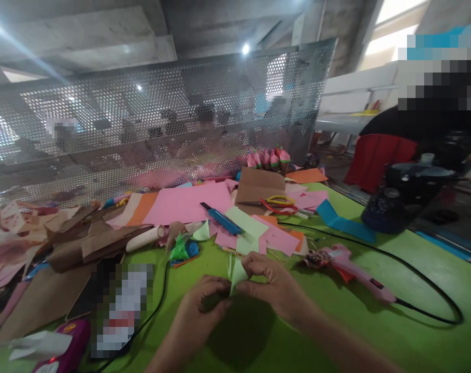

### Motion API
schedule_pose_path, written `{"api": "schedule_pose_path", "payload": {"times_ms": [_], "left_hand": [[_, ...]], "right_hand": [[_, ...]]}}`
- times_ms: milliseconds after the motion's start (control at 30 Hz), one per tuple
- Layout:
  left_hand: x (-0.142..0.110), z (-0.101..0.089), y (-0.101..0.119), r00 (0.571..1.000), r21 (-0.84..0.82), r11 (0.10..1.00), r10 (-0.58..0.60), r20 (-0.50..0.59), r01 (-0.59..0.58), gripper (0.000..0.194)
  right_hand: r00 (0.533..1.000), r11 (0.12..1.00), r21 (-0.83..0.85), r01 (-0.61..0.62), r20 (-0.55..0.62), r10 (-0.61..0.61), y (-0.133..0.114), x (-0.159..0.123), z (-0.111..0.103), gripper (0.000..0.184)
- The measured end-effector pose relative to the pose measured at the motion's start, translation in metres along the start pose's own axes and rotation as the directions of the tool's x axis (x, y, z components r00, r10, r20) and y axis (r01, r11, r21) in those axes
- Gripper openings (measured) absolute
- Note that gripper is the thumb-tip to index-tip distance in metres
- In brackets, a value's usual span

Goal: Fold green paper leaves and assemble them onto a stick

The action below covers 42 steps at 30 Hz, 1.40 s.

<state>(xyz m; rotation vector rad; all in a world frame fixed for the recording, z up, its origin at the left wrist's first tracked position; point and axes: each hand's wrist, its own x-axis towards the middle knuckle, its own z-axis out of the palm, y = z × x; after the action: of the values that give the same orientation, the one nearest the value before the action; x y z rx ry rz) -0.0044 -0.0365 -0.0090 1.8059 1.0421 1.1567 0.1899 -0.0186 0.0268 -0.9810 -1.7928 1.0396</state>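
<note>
Between my two hands is a small piece of pale green paper (238, 273), bent or folded to a point at the top. My left hand (209, 301) pinches its left lower edge. The thumb and fingers of my right hand (267, 280) close on its right side. Just beyond the hands lie narrow pale green strips (229, 265) and a larger pale green sheet (251, 228). A blue utility knife (224, 220), its blade out, rests across the pink and green paper.
A pink glue gun (361, 274) with a looping black cord lies at right. Red-and-yellow scissors (280, 204) lie behind. Brown paper (106, 235) and pink sheets (188, 202) crowd the left and back. A perforated metal panel (161, 129) stands behind; a person sits at right.
</note>
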Motion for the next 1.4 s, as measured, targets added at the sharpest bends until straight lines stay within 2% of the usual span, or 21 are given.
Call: {"api": "schedule_pose_path", "payload": {"times_ms": [100,167,300,467,600,767,967,1267,1400], "left_hand": [[-0.001,0.002,-0.004,0.999,0.016,1.000,-0.007,-0.054,0.007,0.011],[-0.002,0.001,-0.007,0.997,0.027,0.999,0.020,-0.080,-0.018,0.014],[-0.002,0.001,-0.009,0.996,0.071,0.995,0.071,-0.046,-0.067,0.017],[-0.001,0.003,-0.001,1.000,0.061,0.998,0.023,-0.019,-0.021,0.009],[0.000,0.003,0.002,1.000,0.024,1.000,-0.014,-0.021,0.014,0.008],[0.001,0.004,0.000,0.998,0.045,0.998,0.034,-0.061,-0.031,0.011],[0.000,0.005,-0.001,0.998,0.089,0.995,0.051,-0.039,-0.047,0.010],[0.000,0.004,-0.002,0.998,0.042,0.999,-0.024,-0.057,0.027,0.007],[0.000,0.003,-0.006,0.993,-0.078,0.993,-0.089,-0.079,0.083,0.005]], "right_hand": [[1.000,1.000,0.007,0.008,0.007,-0.008,0.001,0.000,0.001,0.032],[1.000,1.000,0.005,0.000,-0.029,0.000,0.002,0.000,0.001,0.032],[0.986,0.993,0.043,-0.114,-0.121,0.118,0.003,0.000,0.002,0.036],[0.975,0.977,0.128,-0.171,-0.119,0.186,0.002,0.000,0.002,0.032],[0.974,0.964,0.184,-0.192,-0.086,0.210,0.001,0.000,0.002,0.027],[0.972,0.959,0.217,-0.183,-0.105,0.209,0.001,-0.002,0.004,0.032],[0.963,0.941,0.257,-0.221,-0.096,0.253,0.002,-0.001,0.004,0.038],[0.969,0.929,0.304,-0.209,-0.063,0.239,0.000,-0.002,0.003,0.032],[0.979,0.904,0.377,-0.200,0.030,0.203,-0.001,-0.002,0.003,0.033]]}}
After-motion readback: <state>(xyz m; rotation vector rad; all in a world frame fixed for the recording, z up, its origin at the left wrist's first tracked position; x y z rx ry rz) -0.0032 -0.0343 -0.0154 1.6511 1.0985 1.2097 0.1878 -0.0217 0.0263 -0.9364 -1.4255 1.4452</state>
